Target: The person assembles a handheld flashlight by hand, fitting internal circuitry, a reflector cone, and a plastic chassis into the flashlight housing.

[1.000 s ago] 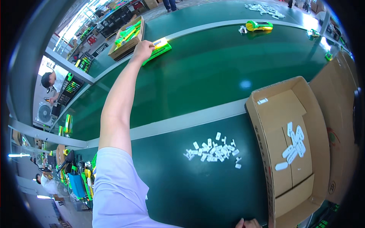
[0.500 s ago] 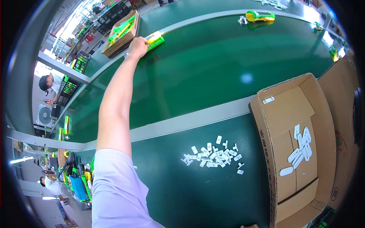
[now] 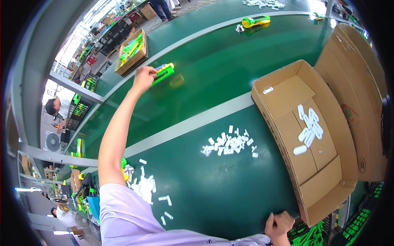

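My left hand (image 3: 143,78) is stretched far out over the green conveyor belt (image 3: 197,82) and is closed on a green and yellow toy gun (image 3: 163,71), held just above the belt. My right hand (image 3: 279,224) rests with curled fingers on the near edge of the green table, beside the corner of an open cardboard box (image 3: 283,135). A heap of small white plastic pieces (image 3: 229,143) lies on the table between the two hands. Another scatter of white pieces (image 3: 144,185) lies next to my left upper arm.
The cardboard box holds a few white parts (image 3: 308,128). A second box with green toys (image 3: 132,55) stands beyond the belt. Another green and yellow toy (image 3: 255,20) lies far up the belt. A person (image 3: 57,108) sits at the left among racks.
My left hand has pulled back toward me along the belt with the green toy in it. My right hand has come into view at the table's near edge.
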The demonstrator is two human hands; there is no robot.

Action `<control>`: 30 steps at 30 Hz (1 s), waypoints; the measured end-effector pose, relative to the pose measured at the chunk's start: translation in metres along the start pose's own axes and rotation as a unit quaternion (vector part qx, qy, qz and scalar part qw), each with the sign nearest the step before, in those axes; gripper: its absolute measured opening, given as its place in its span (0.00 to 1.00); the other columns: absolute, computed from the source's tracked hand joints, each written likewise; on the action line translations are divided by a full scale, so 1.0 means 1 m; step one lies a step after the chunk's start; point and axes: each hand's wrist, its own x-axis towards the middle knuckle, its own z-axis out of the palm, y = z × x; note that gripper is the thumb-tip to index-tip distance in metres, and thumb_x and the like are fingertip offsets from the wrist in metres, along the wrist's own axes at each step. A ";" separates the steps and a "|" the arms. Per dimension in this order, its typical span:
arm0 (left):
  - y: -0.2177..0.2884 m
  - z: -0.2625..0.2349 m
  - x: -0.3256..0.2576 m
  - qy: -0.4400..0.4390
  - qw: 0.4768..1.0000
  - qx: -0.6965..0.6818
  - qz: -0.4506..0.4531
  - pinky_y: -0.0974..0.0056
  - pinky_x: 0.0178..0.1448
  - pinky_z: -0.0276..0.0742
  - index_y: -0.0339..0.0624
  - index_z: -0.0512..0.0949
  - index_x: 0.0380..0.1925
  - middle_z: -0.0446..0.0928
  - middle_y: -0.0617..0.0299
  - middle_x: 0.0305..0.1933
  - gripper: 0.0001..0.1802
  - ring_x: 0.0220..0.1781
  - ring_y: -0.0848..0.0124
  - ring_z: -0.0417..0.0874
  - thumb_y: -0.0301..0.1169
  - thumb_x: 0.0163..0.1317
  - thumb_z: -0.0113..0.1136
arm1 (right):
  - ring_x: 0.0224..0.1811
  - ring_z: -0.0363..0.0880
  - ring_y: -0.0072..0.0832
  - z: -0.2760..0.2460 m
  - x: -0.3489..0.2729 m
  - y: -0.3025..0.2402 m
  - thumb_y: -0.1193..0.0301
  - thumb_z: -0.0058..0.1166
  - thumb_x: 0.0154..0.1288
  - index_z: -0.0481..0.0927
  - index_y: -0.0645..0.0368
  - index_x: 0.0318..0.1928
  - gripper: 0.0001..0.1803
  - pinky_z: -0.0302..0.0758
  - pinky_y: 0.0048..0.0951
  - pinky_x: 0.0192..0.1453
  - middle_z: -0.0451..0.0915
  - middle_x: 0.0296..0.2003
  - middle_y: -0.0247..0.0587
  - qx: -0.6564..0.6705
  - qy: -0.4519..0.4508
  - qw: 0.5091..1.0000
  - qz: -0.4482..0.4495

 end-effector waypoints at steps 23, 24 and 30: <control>0.294 -0.041 -0.462 -0.041 0.983 -0.092 0.156 0.57 0.50 0.77 0.37 0.80 0.34 0.76 0.56 0.43 0.14 0.49 0.59 0.77 0.14 0.47 0.57 | 0.24 0.76 0.29 -0.010 0.016 -0.042 0.71 0.62 0.58 0.81 0.58 0.34 0.06 0.72 0.29 0.29 0.79 0.25 0.37 0.107 -0.087 0.979 0.150; 0.294 -0.044 -0.467 -0.012 0.983 -0.084 0.161 0.58 0.47 0.77 0.38 0.81 0.36 0.77 0.56 0.42 0.12 0.45 0.60 0.78 0.17 0.49 0.61 | 0.31 0.78 0.32 -0.007 0.022 -0.052 0.71 0.62 0.58 0.80 0.58 0.40 0.10 0.75 0.31 0.36 0.80 0.32 0.40 0.122 -0.104 0.980 0.114; 0.304 -0.049 -0.516 0.119 0.979 -0.168 0.004 0.58 0.36 0.75 0.39 0.79 0.31 0.77 0.56 0.36 0.07 0.36 0.59 0.79 0.26 0.55 0.68 | 0.53 0.77 0.44 0.012 0.053 -0.089 0.66 0.63 0.58 0.75 0.60 0.57 0.27 0.73 0.40 0.59 0.78 0.52 0.48 0.116 -0.239 0.961 -0.074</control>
